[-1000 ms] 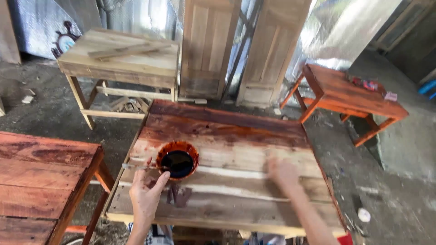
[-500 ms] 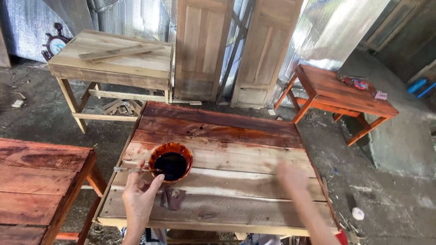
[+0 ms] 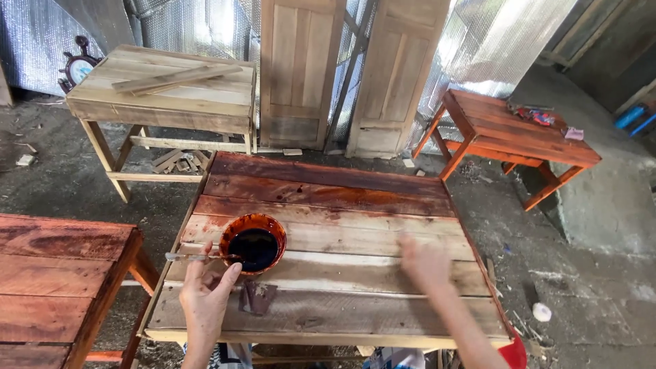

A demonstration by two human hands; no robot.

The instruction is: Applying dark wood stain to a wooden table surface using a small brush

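A plank table [image 3: 342, 318] stands in front of me, its far planks stained wet red-brown and its near planks pale. On its left part sits a round bowl [image 3: 232, 231] of dark stain, with a thin stick [image 3: 183, 257] lying across its left rim. My left hand [image 3: 203, 297] rests beside the bowl, fingers spread, thumb against the near rim and fingertips at the stick. My right hand [image 3: 425, 263] lies palm down on the pale planks to the right and is blurred by motion. Whether anything is under it cannot be seen.
A dark patch or rag [image 3: 256, 298] lies just below the bowl. A stained bench [image 3: 48, 273] is at my left, a bare wooden table [image 3: 164, 96] behind it, a stained table [image 3: 519, 133] at the right. Two wooden doors [image 3: 342, 68] lean at the back.
My right hand has slid a little right, then back left, over the pale planks. My left hand has stayed by the bowl. The view has shifted slightly.
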